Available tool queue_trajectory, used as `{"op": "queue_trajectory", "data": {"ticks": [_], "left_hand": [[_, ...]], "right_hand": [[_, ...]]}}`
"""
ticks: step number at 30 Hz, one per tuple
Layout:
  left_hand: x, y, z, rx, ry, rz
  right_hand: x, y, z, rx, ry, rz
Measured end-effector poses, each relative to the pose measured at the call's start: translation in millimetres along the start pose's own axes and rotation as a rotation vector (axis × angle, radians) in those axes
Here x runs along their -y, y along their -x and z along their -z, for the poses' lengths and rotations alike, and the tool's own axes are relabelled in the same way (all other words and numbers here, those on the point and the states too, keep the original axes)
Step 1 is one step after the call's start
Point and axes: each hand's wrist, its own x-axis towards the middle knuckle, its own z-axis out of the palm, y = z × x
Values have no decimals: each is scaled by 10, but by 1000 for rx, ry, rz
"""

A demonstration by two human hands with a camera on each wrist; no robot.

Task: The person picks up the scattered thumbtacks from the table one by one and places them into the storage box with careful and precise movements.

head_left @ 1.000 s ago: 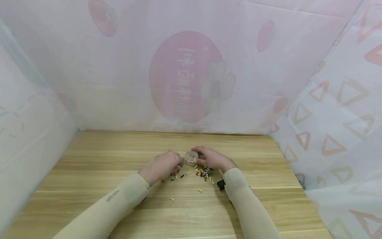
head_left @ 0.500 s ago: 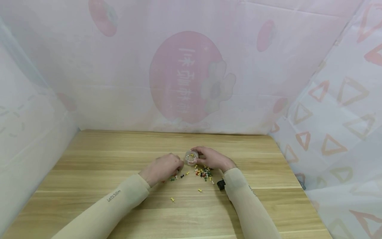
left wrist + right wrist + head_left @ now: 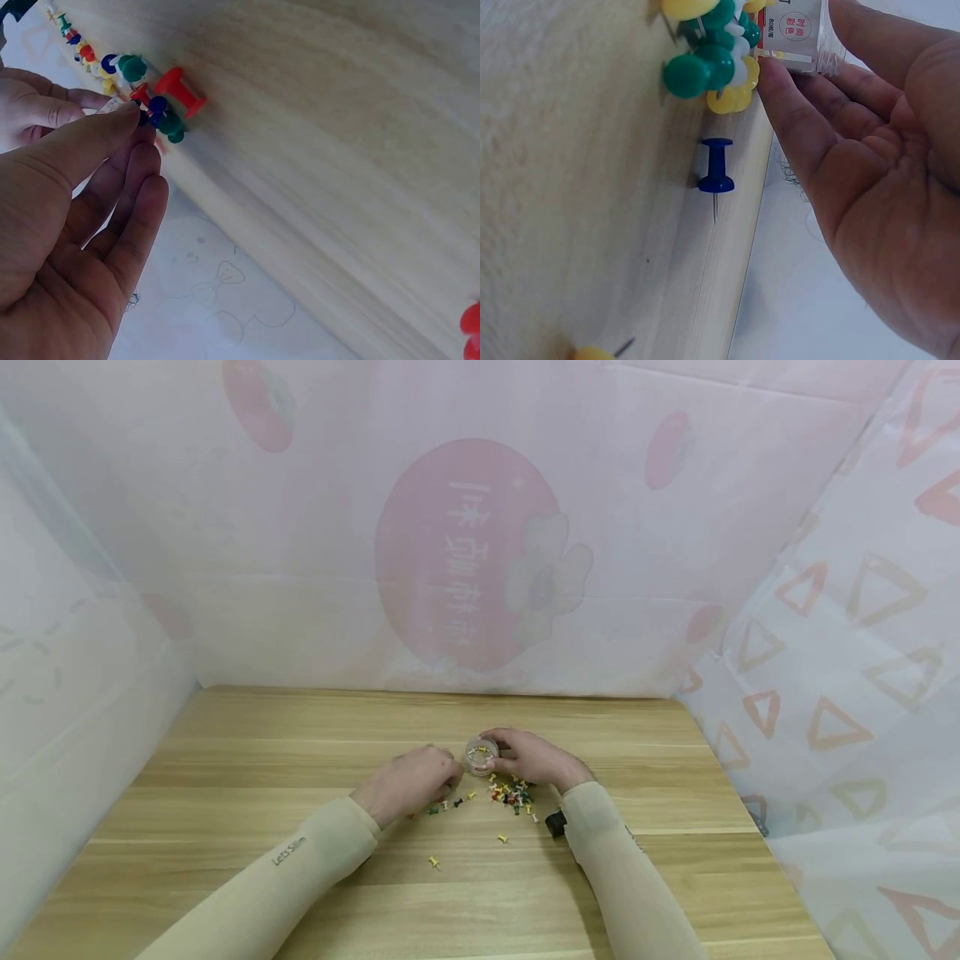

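My left hand [image 3: 411,783] is low over loose push pins left of the container. In the left wrist view its thumb and forefinger meet at a dark blue push pin [image 3: 142,118], mostly hidden by the fingertips. A red push pin [image 3: 180,91] and a green push pin [image 3: 133,68] lie close by. My right hand [image 3: 538,758] holds a clear round container [image 3: 472,766] with some pins inside. In the right wrist view, the container's white label [image 3: 799,30] shows between thumb and fingers. A blue push pin [image 3: 717,165] lies on its side near that hand.
A heap of mixed-colour push pins [image 3: 512,793] lies just in front of the container. Two yellow pins, one nearer [image 3: 434,862] and one farther [image 3: 502,838], lie apart on the wooden table [image 3: 300,718]. A black object [image 3: 556,823] shows beside the right cuff.
My left hand has shifted slightly over the left-hand pins, covering some that showed before. A white pin there has moved a little to the right. The right hand and container stay put.
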Motion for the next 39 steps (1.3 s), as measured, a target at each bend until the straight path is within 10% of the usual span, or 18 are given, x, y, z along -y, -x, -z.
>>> {"op": "queue_trajectory", "data": {"ticks": [39], "left_hand": [[-80,-365,36,-213,88,110]], "right_hand": [[1,-3,3,-2,18,-5]]}}
